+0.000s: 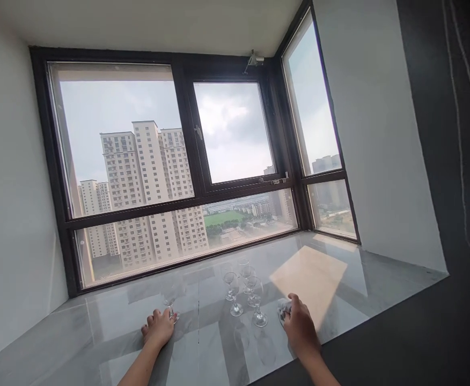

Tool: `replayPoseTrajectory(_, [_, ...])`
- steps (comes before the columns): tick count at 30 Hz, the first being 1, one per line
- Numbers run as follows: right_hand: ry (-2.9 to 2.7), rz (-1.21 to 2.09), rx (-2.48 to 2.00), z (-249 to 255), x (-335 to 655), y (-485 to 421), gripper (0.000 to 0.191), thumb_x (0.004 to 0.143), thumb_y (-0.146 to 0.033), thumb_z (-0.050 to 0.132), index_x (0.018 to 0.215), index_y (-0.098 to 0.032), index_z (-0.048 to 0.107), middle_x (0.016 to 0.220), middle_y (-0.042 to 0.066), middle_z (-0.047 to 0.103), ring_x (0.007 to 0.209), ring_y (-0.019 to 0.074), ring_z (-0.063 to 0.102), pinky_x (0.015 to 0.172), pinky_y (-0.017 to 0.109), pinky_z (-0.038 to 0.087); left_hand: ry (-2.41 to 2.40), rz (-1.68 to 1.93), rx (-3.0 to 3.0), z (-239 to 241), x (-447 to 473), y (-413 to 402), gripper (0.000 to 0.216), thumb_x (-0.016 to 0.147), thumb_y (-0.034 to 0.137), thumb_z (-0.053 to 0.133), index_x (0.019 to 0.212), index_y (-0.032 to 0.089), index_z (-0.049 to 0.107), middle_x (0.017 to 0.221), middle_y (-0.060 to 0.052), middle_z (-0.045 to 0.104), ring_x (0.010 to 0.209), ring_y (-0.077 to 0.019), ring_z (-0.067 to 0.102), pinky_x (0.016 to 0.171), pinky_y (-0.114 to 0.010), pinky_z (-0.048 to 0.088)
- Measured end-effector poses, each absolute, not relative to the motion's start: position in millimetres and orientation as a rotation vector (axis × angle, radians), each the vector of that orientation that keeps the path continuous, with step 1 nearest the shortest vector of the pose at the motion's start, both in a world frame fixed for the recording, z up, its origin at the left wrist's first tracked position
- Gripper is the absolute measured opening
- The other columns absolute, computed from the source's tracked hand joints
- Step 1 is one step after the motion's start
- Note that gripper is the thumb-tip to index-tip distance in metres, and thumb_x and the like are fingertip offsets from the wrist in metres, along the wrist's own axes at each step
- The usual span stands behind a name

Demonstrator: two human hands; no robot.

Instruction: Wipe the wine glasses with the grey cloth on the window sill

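My left hand (pixel 158 327) is closed at the stem and foot of a clear stemmed glass (pixel 171 303), which stands upright on the glossy sill. My right hand (pixel 301 327) is closed around a crumpled, pale cloth (pixel 283 310), resting low over the sill. Between the hands, nearer the right one, stands a cluster of several clear stemmed glasses (pixel 237 306). The closest of them, a stemmed glass (pixel 259 317), is just left of the cloth. Some glasses overlap, so their outlines are hard to separate.
The shiny grey tiled sill (pixel 114 332) carries strong reflections and a bright patch of light (pixel 311 279). Dark-framed windows (pixel 138 214) close it off behind. White walls (pixel 13 187) flank it, and its front edge (pixel 380 316) slants down toward me.
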State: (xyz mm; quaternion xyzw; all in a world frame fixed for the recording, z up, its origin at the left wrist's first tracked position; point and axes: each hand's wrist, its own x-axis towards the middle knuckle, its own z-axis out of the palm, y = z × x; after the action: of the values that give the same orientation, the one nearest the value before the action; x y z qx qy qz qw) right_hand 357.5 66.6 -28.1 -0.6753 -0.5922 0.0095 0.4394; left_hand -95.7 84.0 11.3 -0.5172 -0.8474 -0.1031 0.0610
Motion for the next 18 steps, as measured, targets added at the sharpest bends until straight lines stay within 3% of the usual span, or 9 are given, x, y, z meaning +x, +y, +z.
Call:
replayPoseTrajectory(3, [-1.469,0.025,-1.672,-30.3,357.4,68.8,0.034,0.090,-0.005,0.047,0.123,-0.014,0.055,0.108,0.013,0.069,0.108,0.0258,0.064,0.085,0.031,0.048,-2.607,-0.288,-1.523,11.1,-99.6,88.9,0.047,0.098,0.052,0.032,0.121,0.031,0.066,0.137,-0.011,0.060,0.131,-0.0334,0.052,0.105,-0.052,0.039])
replayPoseTrajectory(7, [-1.437,0.009,-1.670,-31.7,357.1,70.3,0.037,0.090,-0.006,0.048,0.125,-0.017,0.052,0.111,0.012,0.069,0.108,0.0253,0.064,0.087,0.031,0.047,-2.631,-0.214,-1.513,14.9,-95.3,81.7,0.055,0.096,0.057,0.031,0.123,0.023,0.065,0.141,-0.015,0.058,0.134,-0.0347,0.050,0.109,-0.053,0.037])
replayPoseTrajectory(11, [-1.436,0.019,-1.663,-29.8,356.9,69.0,0.040,0.089,-0.005,0.048,0.128,-0.015,0.050,0.109,0.013,0.068,0.107,0.0253,0.064,0.087,0.031,0.047,-2.640,-0.114,-1.509,18.6,-79.2,58.5,0.056,0.093,0.052,0.036,0.126,0.017,0.064,0.141,-0.020,0.057,0.134,-0.0364,0.051,0.108,-0.052,0.039])
replayPoseTrajectory(18, [-1.433,0.024,-1.689,-23.8,356.0,65.3,0.038,0.091,-0.006,0.045,0.127,-0.015,0.052,0.103,0.011,0.069,0.105,0.0250,0.065,0.082,0.030,0.048,-2.414,-0.048,-1.834,31.4,-2.0,24.0,0.052,0.091,0.046,0.045,0.130,0.017,0.065,0.142,-0.019,0.058,0.136,-0.0370,0.049,0.109,-0.053,0.038])
